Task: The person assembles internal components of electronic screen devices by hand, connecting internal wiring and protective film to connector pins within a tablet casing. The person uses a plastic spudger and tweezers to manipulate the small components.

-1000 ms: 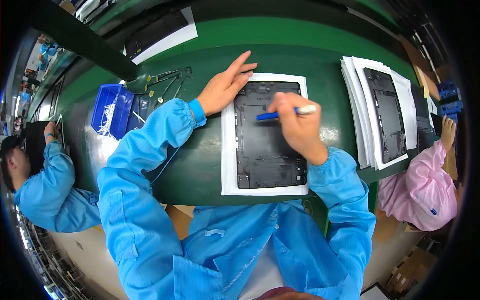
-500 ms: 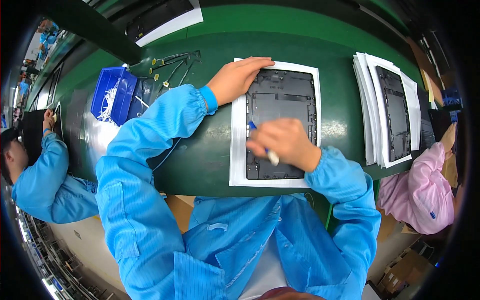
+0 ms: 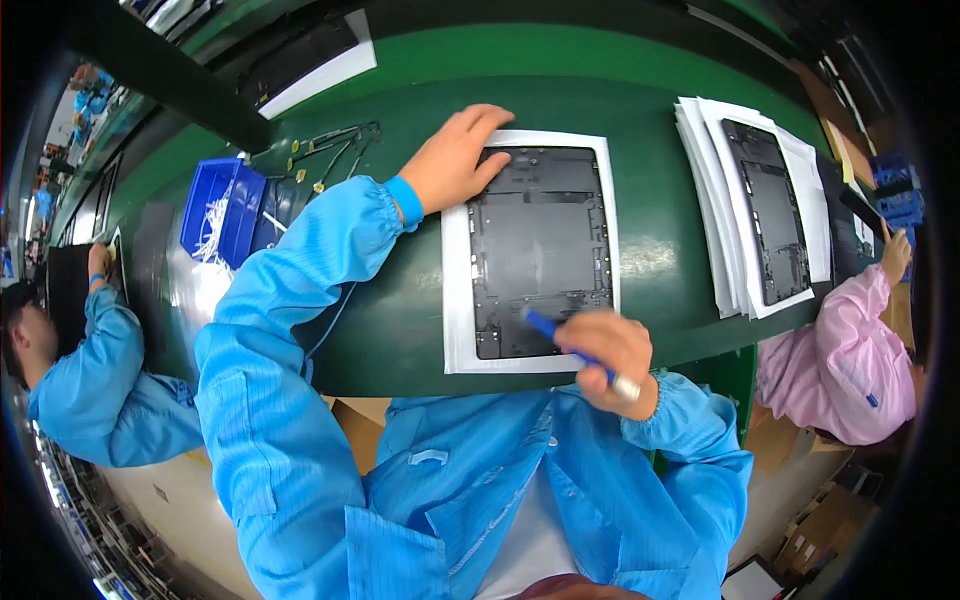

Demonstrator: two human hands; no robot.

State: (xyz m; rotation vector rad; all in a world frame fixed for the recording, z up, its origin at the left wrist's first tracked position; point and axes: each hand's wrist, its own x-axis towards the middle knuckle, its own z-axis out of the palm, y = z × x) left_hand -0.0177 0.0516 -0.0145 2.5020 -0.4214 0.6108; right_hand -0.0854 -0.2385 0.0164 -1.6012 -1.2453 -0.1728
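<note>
Right grip is closed around a blue pen-like tool, whose pale end is left jutting out at the lower right and whose blue tip is held over the lower part of a dark flat panel, though whether the surface is touched cannot be told. By that hand the panel's lower right corner is covered, the rest being spread out up and to the left on a white sheet on the green table. Nothing is seen clasped in the left grip, its thumb being laid across the panel's upper left corner.
</note>
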